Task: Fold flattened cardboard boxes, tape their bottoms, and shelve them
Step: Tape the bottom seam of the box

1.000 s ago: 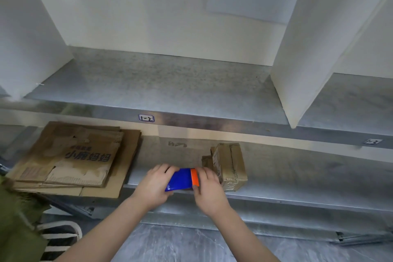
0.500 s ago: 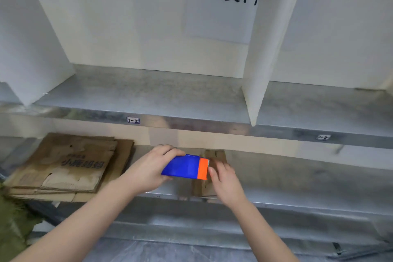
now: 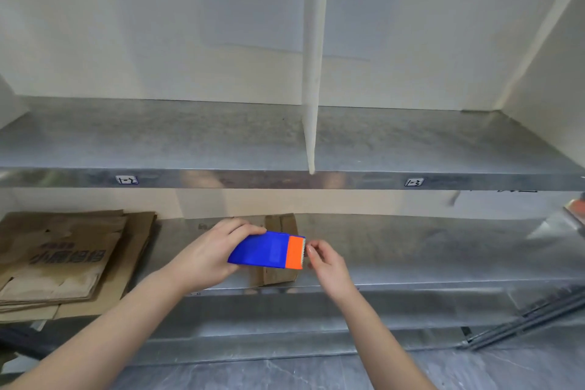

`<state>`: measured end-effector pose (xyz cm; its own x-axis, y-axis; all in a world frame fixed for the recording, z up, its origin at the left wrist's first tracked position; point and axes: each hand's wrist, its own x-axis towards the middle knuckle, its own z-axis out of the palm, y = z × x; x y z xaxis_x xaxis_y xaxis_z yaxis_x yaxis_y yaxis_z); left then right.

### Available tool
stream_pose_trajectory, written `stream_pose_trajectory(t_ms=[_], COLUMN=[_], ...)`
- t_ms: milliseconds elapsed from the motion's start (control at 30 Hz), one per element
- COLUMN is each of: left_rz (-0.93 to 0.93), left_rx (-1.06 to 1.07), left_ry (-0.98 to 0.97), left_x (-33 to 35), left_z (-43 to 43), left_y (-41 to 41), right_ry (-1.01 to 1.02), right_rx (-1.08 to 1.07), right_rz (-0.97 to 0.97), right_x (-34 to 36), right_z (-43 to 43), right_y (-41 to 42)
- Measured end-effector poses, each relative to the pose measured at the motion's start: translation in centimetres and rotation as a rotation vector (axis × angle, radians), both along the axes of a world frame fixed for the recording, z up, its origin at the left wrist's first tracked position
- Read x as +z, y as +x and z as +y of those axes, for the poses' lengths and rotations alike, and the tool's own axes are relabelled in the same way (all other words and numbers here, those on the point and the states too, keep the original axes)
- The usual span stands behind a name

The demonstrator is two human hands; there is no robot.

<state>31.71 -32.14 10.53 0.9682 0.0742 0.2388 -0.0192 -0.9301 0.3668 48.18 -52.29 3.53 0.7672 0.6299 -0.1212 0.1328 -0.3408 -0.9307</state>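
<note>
**Blue tape dispenser, teeth way too close**

Left hand [image 3: 205,260] is wrapped round the tape dispenser [image 3: 266,250]. Right hand [image 3: 329,266] fingers [image 3: 311,247] are pinched narrow right at its orange toothed end, but I can't tell if they've actually got anything. The cardboard box [image 3: 277,275] sits on the lower shelf [image 3: 411,263], just behind both hands.

Risk imo: one slip drags a fingertip across those teeth.

Count: one tape dispenser, one cardboard box, one pile of flattened boxes [image 3: 63,260] well left of the left hand.

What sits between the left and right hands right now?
The tape dispenser. The left hand grips its blue body, and the right hand has its fingertips at the orange toothed end. The head view shows this.
</note>
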Motion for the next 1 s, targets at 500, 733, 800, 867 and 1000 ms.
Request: stream_pose_trajectory(t_ms=[500, 733, 800, 867, 1000], left_rz=[0.088, 0.174, 0.185, 0.203, 0.257], left_rx=[0.051, 0.211, 0.234, 0.266, 0.307], left_ry=[-0.061, -0.171, -0.163, -0.156, -0.131], left_x=[-0.8, -2.8, -3.4, -3.7, -4.0], left_z=[0.4, 2.0, 2.7, 3.4, 3.6], left_y=[-0.3, -3.9, -4.8, -5.7, -5.5], right_ry=[-0.076, -0.25, -0.333, -0.413, -0.498], right_rx=[0.027, -0.035, -0.08, -0.065, 0.005], right_rz=[-0.024, -0.099, -0.135, -0.17, -0.182], right_x=[-0.3, -1.1, -1.0, -0.8, -0.7], right_z=[1.0, -0.1, -0.4, -0.6, 0.2], right_y=[0.8, 1.5, 2.3, 3.1, 3.5])
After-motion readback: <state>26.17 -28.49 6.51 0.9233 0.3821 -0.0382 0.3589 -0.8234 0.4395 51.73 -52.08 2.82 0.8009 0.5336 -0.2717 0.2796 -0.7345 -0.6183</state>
